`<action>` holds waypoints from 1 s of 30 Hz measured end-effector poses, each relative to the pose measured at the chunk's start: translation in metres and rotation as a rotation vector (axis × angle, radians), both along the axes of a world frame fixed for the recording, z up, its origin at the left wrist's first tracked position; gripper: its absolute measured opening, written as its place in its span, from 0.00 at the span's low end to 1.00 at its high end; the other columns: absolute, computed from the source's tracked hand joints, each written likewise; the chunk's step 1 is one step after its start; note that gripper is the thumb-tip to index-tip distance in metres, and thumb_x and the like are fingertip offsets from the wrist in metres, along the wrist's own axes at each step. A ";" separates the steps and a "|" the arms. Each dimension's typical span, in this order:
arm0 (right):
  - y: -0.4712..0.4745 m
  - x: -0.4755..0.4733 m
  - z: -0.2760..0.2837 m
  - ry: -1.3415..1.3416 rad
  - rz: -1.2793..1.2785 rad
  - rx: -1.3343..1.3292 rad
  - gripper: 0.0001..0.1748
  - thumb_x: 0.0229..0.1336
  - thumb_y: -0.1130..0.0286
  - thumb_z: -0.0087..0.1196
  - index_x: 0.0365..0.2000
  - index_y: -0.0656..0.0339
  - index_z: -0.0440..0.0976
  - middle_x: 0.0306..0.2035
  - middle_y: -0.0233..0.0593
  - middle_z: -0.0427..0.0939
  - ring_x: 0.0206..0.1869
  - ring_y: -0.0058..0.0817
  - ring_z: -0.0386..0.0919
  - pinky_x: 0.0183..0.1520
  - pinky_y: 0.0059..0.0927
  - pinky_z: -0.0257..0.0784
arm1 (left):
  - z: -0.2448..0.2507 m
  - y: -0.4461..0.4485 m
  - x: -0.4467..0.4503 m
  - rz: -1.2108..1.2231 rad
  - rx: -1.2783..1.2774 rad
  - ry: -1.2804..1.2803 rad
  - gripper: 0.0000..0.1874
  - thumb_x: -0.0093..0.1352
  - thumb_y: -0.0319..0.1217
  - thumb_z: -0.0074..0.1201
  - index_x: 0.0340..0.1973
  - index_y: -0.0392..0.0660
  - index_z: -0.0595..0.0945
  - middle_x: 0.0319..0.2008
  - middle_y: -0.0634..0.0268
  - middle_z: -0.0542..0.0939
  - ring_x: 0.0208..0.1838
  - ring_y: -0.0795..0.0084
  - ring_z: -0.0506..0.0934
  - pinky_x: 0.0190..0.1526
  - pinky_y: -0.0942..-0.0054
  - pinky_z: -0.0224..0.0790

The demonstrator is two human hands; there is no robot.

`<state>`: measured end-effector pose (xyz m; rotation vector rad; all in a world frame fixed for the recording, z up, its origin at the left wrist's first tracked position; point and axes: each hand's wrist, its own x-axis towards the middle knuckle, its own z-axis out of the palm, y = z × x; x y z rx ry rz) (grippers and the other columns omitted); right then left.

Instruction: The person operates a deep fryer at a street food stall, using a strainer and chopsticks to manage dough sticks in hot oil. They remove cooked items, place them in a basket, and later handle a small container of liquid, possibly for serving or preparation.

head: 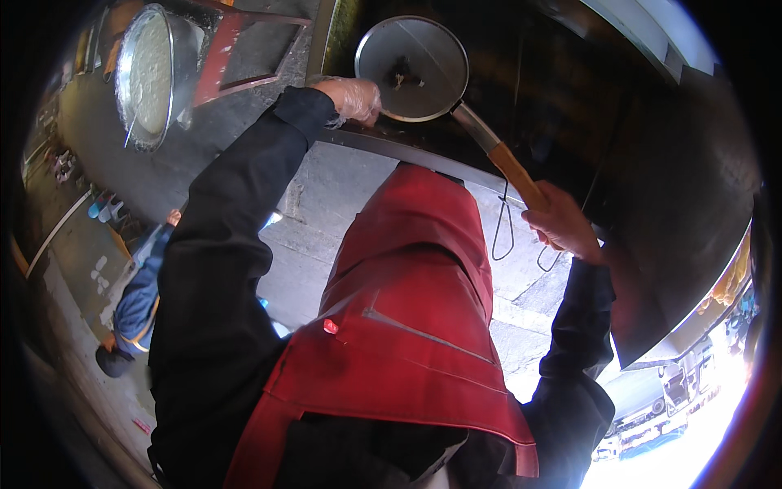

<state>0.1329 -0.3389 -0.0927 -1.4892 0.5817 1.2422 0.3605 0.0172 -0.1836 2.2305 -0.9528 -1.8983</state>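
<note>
My right hand (565, 223) grips the wooden handle of a round wire-mesh strainer (412, 67), whose metal-rimmed head lies over a dark surface at the top. A few small pale bits show at the mesh. My left hand (357, 101), in a clear plastic glove, is beside the left part of the strainer's rim with its fingers curled. Whether those fingers hold the rim or anything else cannot be told. I wear a red apron (409, 305) over black sleeves.
At the upper left a large metal bowl (149, 79) of pale batter-like mixture stands near a red metal frame (220, 58). Thin wire hooks (503, 226) hang below the dark worktop's metal edge (421, 156). A large dark panel (678, 226) is at right. Another person (137, 305) is at the left.
</note>
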 end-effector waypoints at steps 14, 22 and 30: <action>-0.011 -0.005 -0.011 -0.002 0.039 0.136 0.22 0.57 0.71 0.61 0.50 0.66 0.67 0.20 0.32 0.71 0.15 0.18 0.68 0.19 0.22 0.65 | 0.032 -0.007 -0.008 0.476 -0.334 -0.365 0.06 0.66 0.26 0.58 0.38 0.40 0.83 0.35 0.59 0.85 0.33 0.67 0.80 0.40 0.72 0.73; -0.013 -0.015 -0.007 -0.035 -0.120 0.071 0.20 0.57 0.72 0.59 0.49 0.65 0.68 0.21 0.32 0.70 0.16 0.17 0.66 0.16 0.21 0.59 | 0.017 0.025 -0.030 1.085 -0.335 0.034 0.03 0.68 0.25 0.57 0.36 0.40 0.83 0.25 0.63 0.78 0.30 0.74 0.75 0.37 0.75 0.70; -0.008 -0.022 0.002 -0.070 -0.126 0.002 0.20 0.57 0.71 0.58 0.48 0.64 0.68 0.21 0.33 0.70 0.16 0.17 0.66 0.16 0.21 0.60 | -0.036 -0.002 -0.035 0.140 -0.065 -0.296 0.09 0.64 0.29 0.56 0.38 0.41 0.86 0.35 0.50 0.84 0.39 0.51 0.82 0.43 0.59 0.73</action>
